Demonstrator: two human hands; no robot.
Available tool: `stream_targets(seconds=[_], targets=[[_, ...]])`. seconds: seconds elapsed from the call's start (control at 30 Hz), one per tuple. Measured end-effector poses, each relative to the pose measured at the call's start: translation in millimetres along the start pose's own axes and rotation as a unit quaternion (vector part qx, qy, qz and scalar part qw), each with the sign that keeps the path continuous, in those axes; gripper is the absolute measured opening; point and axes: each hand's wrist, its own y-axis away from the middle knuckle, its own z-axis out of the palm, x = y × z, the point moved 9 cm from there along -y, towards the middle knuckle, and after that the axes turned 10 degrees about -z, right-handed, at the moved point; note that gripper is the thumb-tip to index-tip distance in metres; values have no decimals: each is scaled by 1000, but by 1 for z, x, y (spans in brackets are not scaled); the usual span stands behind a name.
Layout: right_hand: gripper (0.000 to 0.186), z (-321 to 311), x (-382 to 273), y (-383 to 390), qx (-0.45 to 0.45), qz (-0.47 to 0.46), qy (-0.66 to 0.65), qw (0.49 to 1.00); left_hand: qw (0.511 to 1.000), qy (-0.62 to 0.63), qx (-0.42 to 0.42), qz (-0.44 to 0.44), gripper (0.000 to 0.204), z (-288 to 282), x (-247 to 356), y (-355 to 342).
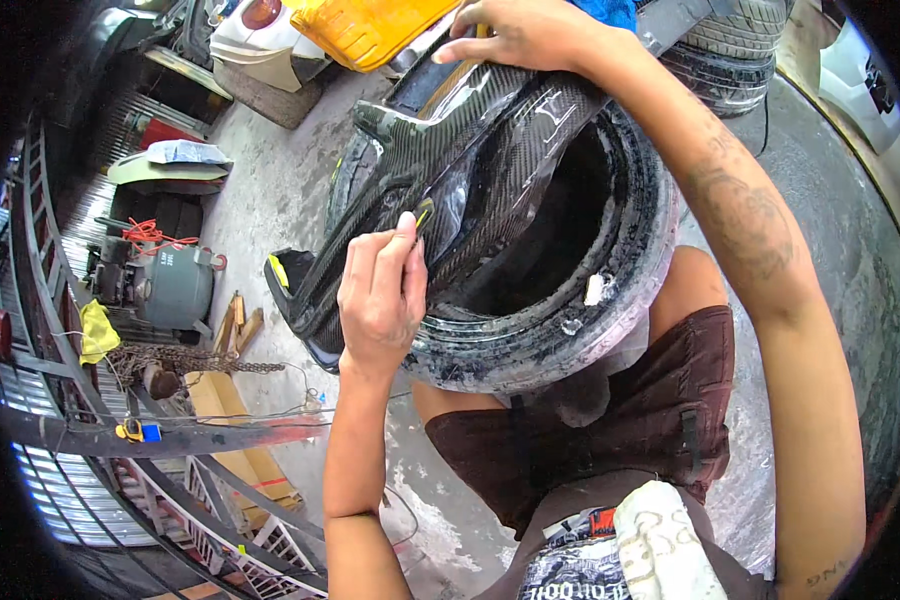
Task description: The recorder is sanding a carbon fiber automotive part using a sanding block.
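A glossy black carbon-fibre car part [440,150], long and with openings in it, lies tilted across a worn tyre [530,365] in front of me. My left hand [380,285] pinches a small thin yellow-and-dark piece [424,212] against the middle of the part; its exact kind is too small to make out. At the far end, my right hand [515,35] grips the part's upper edge, thumb and fingers bent around it. The tyre's dark hollow shows beneath the part.
A yellow plastic crate [370,30] stands beyond the part, and stacked tyres [730,55] are at the far right. To the left are a grey compressor tank [178,285], a rusty chain [195,360], cardboard [225,410] and a metal frame [185,435]. White residue [598,290] sticks to the tyre.
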Motion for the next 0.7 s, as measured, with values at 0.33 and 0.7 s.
stream_targets(seconds=[0.33, 0.7], targets=[[51, 9, 5, 8, 18, 32, 52, 998, 997, -2, -43, 69, 36, 9, -7, -3], [54, 15, 3, 6, 29, 12, 63, 998, 998, 25, -48, 20, 34, 7, -15, 1]])
